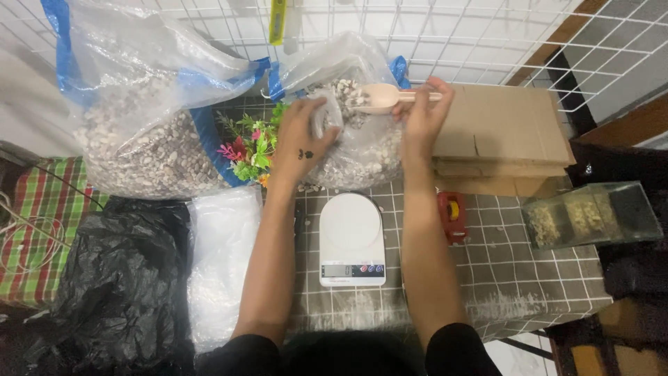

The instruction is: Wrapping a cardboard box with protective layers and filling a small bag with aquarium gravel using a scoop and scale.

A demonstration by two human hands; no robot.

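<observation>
Left hand [300,136] grips small bag [325,118]; right hand [422,111] holds scoop [379,98].

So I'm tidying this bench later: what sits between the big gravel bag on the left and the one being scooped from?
In the head view, a small bunch of artificial plants, green with pink and red bits, sits between the left gravel bag and the scooped bag.
</observation>
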